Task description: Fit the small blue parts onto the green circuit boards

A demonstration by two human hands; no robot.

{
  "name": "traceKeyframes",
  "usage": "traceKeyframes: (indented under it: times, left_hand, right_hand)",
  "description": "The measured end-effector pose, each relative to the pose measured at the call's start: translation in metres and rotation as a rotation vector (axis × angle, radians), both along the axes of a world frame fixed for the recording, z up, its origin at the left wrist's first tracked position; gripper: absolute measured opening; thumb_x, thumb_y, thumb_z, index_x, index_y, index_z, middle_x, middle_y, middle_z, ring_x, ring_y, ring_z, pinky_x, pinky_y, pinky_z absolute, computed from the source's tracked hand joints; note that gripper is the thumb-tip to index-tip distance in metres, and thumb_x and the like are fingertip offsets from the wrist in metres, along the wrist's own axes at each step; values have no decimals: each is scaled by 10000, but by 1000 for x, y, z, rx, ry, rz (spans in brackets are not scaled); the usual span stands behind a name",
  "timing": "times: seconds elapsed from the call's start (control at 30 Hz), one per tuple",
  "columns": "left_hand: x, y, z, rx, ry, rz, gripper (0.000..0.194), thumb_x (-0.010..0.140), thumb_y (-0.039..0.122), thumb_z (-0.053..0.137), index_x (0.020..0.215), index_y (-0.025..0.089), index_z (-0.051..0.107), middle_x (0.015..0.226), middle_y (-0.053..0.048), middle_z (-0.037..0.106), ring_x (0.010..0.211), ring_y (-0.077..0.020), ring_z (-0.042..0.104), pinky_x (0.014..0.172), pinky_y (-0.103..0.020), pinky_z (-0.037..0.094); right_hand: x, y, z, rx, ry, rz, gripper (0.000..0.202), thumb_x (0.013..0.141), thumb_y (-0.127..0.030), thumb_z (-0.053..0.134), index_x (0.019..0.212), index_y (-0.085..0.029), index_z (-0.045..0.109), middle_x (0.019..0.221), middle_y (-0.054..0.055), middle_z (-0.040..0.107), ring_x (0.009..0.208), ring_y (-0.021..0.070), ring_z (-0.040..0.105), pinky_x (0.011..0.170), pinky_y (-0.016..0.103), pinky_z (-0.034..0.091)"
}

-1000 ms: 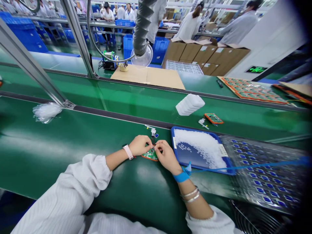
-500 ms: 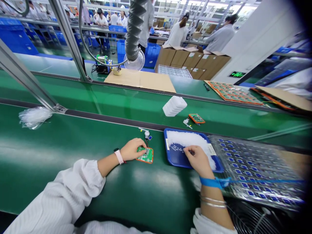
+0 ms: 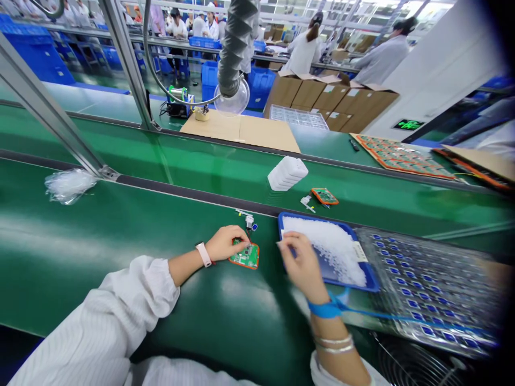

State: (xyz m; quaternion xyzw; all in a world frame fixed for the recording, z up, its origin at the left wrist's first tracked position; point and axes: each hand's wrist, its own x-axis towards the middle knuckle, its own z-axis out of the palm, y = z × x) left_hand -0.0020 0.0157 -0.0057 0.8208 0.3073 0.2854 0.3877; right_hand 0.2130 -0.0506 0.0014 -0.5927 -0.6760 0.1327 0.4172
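Observation:
A green circuit board with an orange edge lies on the green bench. My left hand rests on its upper left part, fingers together on the board. Wires run from the board to a small white part and a small blue piece behind it. My right hand, slightly blurred, is raised over the left edge of a blue tray of small white pieces. Its thumb and forefinger are pinched; whatever they hold is too small to make out.
Clear trays of blue-faced parts lie at the right. White stacked blocks and another board are beyond the dark rail. Plastic bags lie left, by a metal post. A grey duct hangs ahead.
My right hand has moved left, from inside the blue tray to its left edge. My left hand stays at the board. The whole view has shifted slightly.

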Motion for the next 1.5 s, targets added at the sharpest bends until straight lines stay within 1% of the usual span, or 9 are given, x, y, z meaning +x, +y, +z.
traceKeyframes:
  times: [0.17,0.3,0.67,0.8,0.93,1.07,1.27,1.37,1.5]
  left_hand:
    - [1,-2,-1,-12,-68,2,102,800,202,584,768,157,669,852,-42,681,823,-150,607,797,-266,445]
    - [2,-2,-4,-17,4,23,82,781,186,605,745,161,675,828,-31,682,811,-147,607,796,-264,445]
    - [9,3,-1,-44,192,74,101,743,138,598,681,150,677,791,-25,679,763,-147,619,740,-241,452]
    - [0,-3,0,52,207,107,128,765,257,634,817,143,663,865,-49,668,833,-173,603,785,-277,451]
    - [-16,-12,-2,238,258,-99,705,639,530,722,1214,179,516,1186,-101,582,1113,-277,498,960,-406,366]
    - [-20,-9,5,177,313,-163,730,653,516,715,1269,207,473,1170,-113,591,1050,-284,541,925,-427,379]
    - [-9,63,37,-444,-192,18,684,724,483,657,1252,111,431,977,-135,666,893,-213,628,821,-361,462]
    - [-12,116,50,-245,-400,315,649,730,416,668,1245,118,408,1088,-156,624,976,-213,607,856,-356,456]
    - [-34,167,41,202,-200,619,690,705,363,696,1279,139,384,1194,-146,570,1094,-226,551,924,-352,429]
  right_hand:
    - [-57,1,-15,-114,118,157,132,860,-237,442,762,-192,519,951,78,505,953,199,501,844,363,407]
    - [-52,5,-27,-162,139,150,135,850,-246,451,753,-188,526,961,80,503,963,208,495,868,387,393]
    - [-50,12,-28,-299,182,145,163,794,-269,476,673,-181,540,894,81,511,826,198,529,711,341,447]
    - [-51,6,-21,-229,190,131,175,822,-280,472,704,-179,551,878,71,517,829,188,532,713,326,447]
    - [-30,-1,-1,-68,111,83,164,849,-281,471,752,-188,565,918,68,537,897,182,527,795,331,425]
    - [27,1,3,42,-11,-158,169,820,-325,491,758,-188,569,907,81,559,858,197,533,753,344,431]
    - [92,9,-23,-93,-202,-299,219,724,-391,467,628,-206,535,667,82,578,722,241,530,698,397,425]
    - [96,10,-27,-89,-214,-306,213,718,-391,460,622,-215,532,669,93,588,715,243,527,693,396,421]
    - [99,11,-31,-75,-222,-312,189,723,-365,468,616,-222,530,672,99,595,707,245,529,698,398,417]
